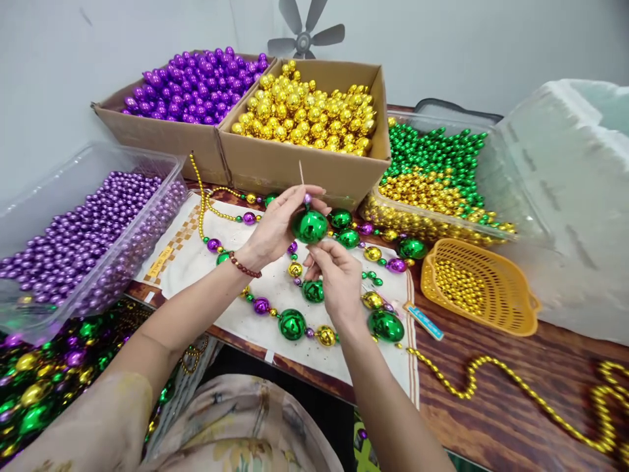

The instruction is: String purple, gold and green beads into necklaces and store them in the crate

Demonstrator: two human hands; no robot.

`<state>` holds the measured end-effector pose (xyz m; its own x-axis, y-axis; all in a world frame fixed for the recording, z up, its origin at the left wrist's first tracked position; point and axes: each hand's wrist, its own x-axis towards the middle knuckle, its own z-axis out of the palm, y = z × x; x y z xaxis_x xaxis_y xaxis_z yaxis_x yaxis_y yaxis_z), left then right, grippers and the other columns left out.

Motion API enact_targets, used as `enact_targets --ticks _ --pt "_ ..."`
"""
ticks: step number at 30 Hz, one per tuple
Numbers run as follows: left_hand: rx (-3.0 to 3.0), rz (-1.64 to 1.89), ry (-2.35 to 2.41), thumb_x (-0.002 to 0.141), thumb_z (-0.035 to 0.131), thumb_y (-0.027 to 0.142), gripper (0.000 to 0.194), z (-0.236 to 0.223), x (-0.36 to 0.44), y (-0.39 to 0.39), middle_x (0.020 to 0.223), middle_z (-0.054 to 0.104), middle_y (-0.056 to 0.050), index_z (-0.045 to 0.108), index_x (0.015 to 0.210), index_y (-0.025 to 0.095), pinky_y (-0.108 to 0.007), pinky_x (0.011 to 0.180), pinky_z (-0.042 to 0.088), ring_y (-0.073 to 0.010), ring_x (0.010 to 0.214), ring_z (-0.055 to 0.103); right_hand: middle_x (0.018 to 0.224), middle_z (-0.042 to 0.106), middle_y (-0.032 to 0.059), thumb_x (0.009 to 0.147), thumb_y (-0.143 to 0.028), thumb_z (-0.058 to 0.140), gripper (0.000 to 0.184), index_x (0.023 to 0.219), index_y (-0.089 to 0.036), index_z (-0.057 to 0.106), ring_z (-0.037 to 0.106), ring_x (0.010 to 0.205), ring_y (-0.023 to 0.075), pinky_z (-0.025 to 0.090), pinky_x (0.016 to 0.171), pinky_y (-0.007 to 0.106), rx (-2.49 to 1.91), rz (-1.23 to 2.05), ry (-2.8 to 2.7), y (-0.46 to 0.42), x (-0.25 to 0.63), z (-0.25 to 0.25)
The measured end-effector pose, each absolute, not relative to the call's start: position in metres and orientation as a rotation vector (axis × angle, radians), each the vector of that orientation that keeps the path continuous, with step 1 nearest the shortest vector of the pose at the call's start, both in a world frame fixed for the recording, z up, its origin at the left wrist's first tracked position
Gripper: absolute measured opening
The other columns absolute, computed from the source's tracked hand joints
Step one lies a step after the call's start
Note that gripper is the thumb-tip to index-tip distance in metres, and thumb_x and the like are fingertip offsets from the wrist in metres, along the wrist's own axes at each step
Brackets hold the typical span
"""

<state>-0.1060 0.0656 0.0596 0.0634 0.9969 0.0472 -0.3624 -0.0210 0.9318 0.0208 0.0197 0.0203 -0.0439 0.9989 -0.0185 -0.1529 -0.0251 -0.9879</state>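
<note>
Above the white cloth (344,347), a large shiny green bead (311,226) is held up between my hands. My left hand (282,219) is closed around its upper side, near a small purple bead (307,198), and a thin pale string end (301,172) sticks up above the fingers. Just under the green bead, my right hand (335,272) pinches at its lower end; what lies between those fingertips is hidden. A strand of green, gold and purple beads (295,269) hangs below. More of the bead garland (292,324) lies looped on the cloth.
Cardboard boxes of purple beads (196,85) and gold beads (304,111) stand behind. Clear tubs hold small purple beads (88,242) at left and green and gold beads (432,157) at right. A yellow basket (511,314) and gold bead chain (521,403) lie at right.
</note>
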Motion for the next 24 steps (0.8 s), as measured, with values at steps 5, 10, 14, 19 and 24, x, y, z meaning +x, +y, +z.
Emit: enact_targets --ticks 5,10,14,19,24 --pt "1.017 1.436 0.949 0.1 0.057 0.033 0.019 0.08 -0.102 0.092 0.073 0.063 0.002 0.064 0.091 0.018 -0.02 0.066 0.053 -0.0088 0.07 0.068 0.068 0.068 -0.0026 0.076 -0.038 0.072 0.022 0.08 -0.019 0.061 0.057 0.046 0.0071 0.043 0.043 0.018 -0.972 1.461 -1.084 0.041 0.005 0.029" --pt "1.244 1.451 0.913 0.099 0.056 0.025 0.023 0.097 -0.109 0.112 0.064 0.061 0.003 0.063 0.08 0.016 -0.019 0.062 0.048 -0.0067 0.062 0.061 0.087 0.074 0.0018 0.076 -0.043 0.075 0.033 0.098 -0.02 0.065 0.067 0.056 0.0099 0.05 0.047 0.02 -0.959 1.556 -1.151 0.059 0.016 0.034" --pt "1.481 1.324 0.859 0.092 0.059 0.012 0.023 0.108 -0.122 0.121 0.061 0.06 0.001 0.065 0.07 0.014 -0.02 0.064 0.045 -0.008 0.062 0.059 0.099 0.074 0.0026 0.085 -0.048 0.072 0.032 0.104 -0.022 0.068 0.065 0.056 0.0073 0.045 0.044 0.018 -0.979 1.174 -1.264 0.083 0.034 0.049" --pt "1.597 1.235 0.826 0.081 0.064 0.004 0.017 0.112 -0.122 0.133 0.061 0.056 0.001 0.063 0.066 0.012 -0.02 0.063 0.042 -0.0116 0.069 0.063 0.085 0.072 -0.0015 0.09 -0.036 0.072 0.017 0.098 -0.02 0.072 0.056 0.051 0.0041 0.041 0.046 0.018 -0.831 0.948 -1.313 0.111 0.035 0.079" --pt "1.912 1.022 0.786 0.079 0.065 0.007 0.016 0.124 -0.113 0.137 0.062 0.059 0.0 0.065 0.063 0.012 -0.02 0.062 0.041 -0.0109 0.067 0.06 0.086 0.071 -0.0035 0.093 -0.022 0.06 0.007 0.086 -0.02 0.062 0.058 0.052 0.003 0.037 0.047 0.018 -0.743 0.86 -1.048 0.129 0.055 0.098"
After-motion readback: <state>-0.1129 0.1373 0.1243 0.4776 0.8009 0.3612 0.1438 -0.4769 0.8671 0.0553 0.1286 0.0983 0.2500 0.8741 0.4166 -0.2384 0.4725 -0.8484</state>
